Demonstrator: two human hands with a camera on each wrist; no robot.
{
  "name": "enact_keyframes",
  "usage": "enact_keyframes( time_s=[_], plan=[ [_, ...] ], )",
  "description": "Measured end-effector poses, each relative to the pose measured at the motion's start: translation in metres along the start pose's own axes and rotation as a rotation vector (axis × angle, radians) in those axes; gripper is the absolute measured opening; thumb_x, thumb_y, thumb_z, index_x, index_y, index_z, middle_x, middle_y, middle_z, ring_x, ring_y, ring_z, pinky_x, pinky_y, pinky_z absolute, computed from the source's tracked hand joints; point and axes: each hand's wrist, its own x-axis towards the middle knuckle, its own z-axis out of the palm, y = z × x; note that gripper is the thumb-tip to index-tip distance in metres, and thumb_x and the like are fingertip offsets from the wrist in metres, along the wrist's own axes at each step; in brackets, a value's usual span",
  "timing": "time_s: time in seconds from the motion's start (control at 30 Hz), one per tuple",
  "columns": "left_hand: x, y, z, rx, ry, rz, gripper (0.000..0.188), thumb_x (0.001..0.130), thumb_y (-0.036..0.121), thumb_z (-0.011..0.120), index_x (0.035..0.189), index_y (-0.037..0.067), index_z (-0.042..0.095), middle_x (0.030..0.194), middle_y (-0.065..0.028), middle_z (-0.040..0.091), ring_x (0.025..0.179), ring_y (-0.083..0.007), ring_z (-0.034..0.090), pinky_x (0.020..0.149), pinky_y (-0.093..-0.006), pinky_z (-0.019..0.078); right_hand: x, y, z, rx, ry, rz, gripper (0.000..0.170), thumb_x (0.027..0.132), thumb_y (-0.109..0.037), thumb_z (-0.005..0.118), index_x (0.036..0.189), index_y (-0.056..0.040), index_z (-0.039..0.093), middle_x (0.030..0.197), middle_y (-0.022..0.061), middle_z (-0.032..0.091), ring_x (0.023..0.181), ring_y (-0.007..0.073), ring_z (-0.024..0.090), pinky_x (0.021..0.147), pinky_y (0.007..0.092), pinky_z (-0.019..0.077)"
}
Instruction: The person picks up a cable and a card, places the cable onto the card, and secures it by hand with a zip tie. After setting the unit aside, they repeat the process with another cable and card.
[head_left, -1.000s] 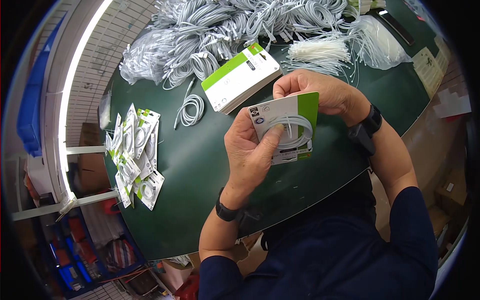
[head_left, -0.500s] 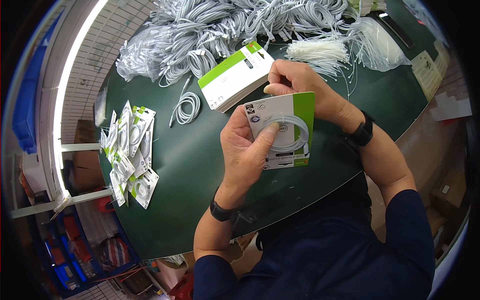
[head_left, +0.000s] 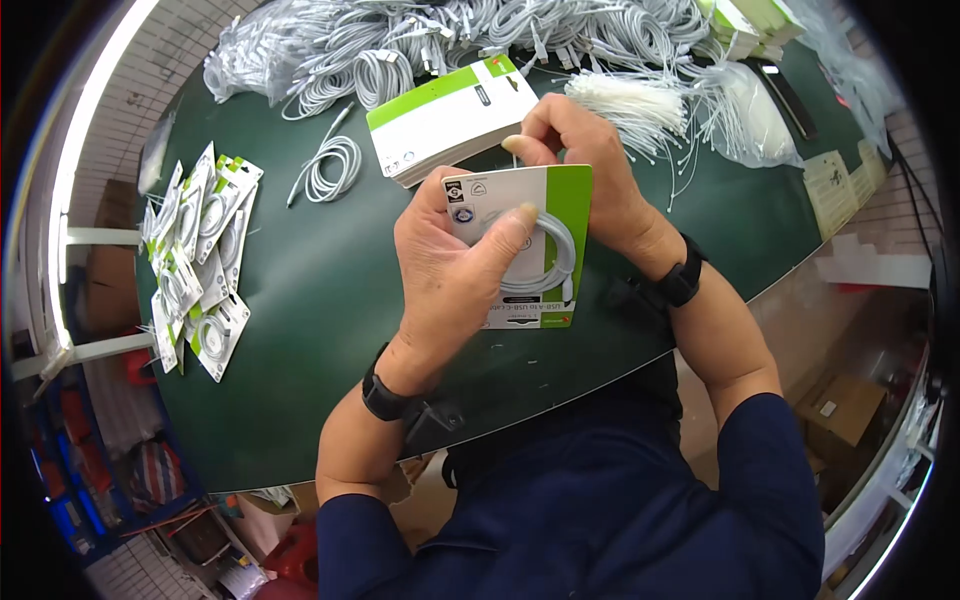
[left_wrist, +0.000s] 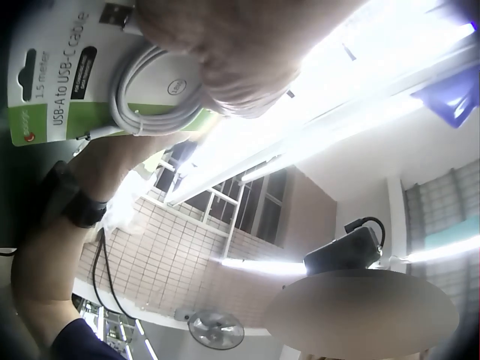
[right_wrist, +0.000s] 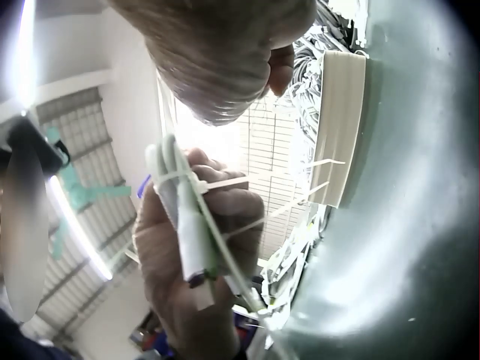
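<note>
My left hand (head_left: 450, 250) grips a white and green card (head_left: 568, 200) by its left side, thumb pressed over the coiled cable (head_left: 560, 255) on its face. In the right wrist view thin white ties (right_wrist: 289, 204) stick out from behind the card (right_wrist: 244, 281), their tips free. Beyond the card's upper right edge is my right hand (head_left: 600, 180), its fingers curled and the thumb tip close to the index finger. A short white strand (head_left: 515, 160) shows just under that thumb; whether they touch is unclear.
A stack of cards (head_left: 450, 115) lies ahead, a loose coiled cable (head_left: 330, 168) left of it. Carded cables (head_left: 200, 260) are piled at left. Bundled cables (head_left: 450, 30), white ties (head_left: 630, 105), a clear bag (head_left: 745, 120) and a phone (head_left: 788, 102) line the far side.
The head view has shifted, so the table items sit further left and higher. The card is still in my left hand. My right thumb and index finger have moved out from behind the card's top edge.
</note>
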Motion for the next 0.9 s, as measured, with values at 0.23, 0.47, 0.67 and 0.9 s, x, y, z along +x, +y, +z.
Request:
enact_keyframes(
  time_s=[0.23, 0.47, 0.67, 0.9],
  plan=[
    [0.018, 0.000, -0.016, -0.238, 0.122, -0.028, 0.020, 0.096, 0.004, 0.071, 0.114, 0.000, 0.061, 0.107, -0.0106, 0.072, 0.092, -0.0126, 0.070, 0.082, -0.0292, 0.0598, 0.009, 0.009, -0.015, 0.538, 0.100, 0.401, 0.011, 0.106, -0.013, 0.062, 0.109, -0.0036, 0.059, 0.089, 0.0007, 0.062, 0.074, 0.0057, 0.058, 0.064, 0.0215, 0.0488],
    [0.032, -0.003, -0.035, -0.263, 0.188, -0.005, 0.026, 0.099, 0.003, 0.066, 0.123, -0.001, 0.057, 0.114, -0.0114, 0.071, 0.098, -0.0151, 0.070, 0.087, -0.0312, 0.0601, -0.014, -0.027, 0.017, 0.625, -0.224, 0.394, 0.035, 0.103, -0.024, 0.068, 0.123, 0.0029, 0.062, 0.100, 0.0057, 0.070, 0.082, 0.0083, 0.064, 0.072, 0.0266, 0.0549],
    [0.030, -0.001, -0.026, -0.003, 0.191, 0.219, 0.057, 0.093, 0.002, 0.073, 0.143, -0.004, 0.044, 0.130, -0.0186, 0.059, 0.126, -0.0230, 0.058, 0.098, -0.0361, 0.0567, -0.004, -0.024, 0.009, 0.617, -0.161, 0.461, 0.032, 0.104, -0.023, 0.066, 0.121, 0.0039, 0.063, 0.102, 0.0075, 0.072, 0.088, 0.0080, 0.065, 0.077, 0.0259, 0.0547],
    [0.021, 0.022, -0.027, 1.078, -0.016, 0.767, 0.044, 0.067, 0.015, 0.088, 0.109, 0.009, 0.073, 0.105, -0.0054, 0.063, 0.106, -0.0302, 0.056, 0.093, -0.0419, 0.0464, -0.003, -0.017, 0.003, 0.644, -0.073, 0.439, 0.031, 0.105, -0.023, 0.065, 0.121, 0.0035, 0.063, 0.104, 0.0065, 0.071, 0.090, 0.0077, 0.063, 0.078, 0.0258, 0.0537]
  ],
)
